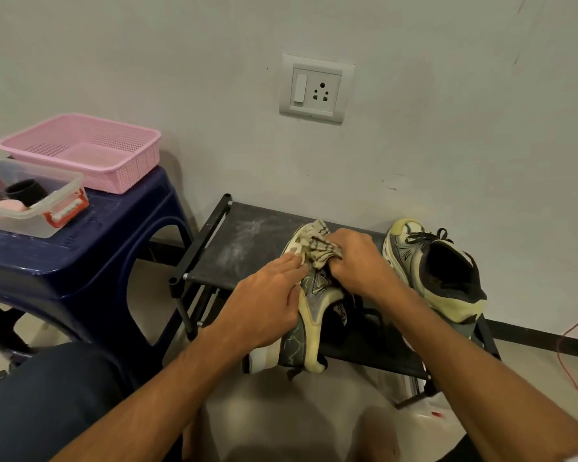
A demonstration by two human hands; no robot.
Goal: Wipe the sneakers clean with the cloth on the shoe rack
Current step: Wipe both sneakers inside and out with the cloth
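Grey sneaker (pixel 309 305) toe beneath cloth (pixel 317 245)

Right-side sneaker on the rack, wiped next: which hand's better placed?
Right. The right hand grips the cloth and sits nearer the right-side sneaker; the left hand lies flat on the near sneaker.

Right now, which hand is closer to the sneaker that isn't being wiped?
Right. The right hand, gripping the cloth, is just left of the untouched sneaker. The left hand rests on the far side of the wiped sneaker, further away.
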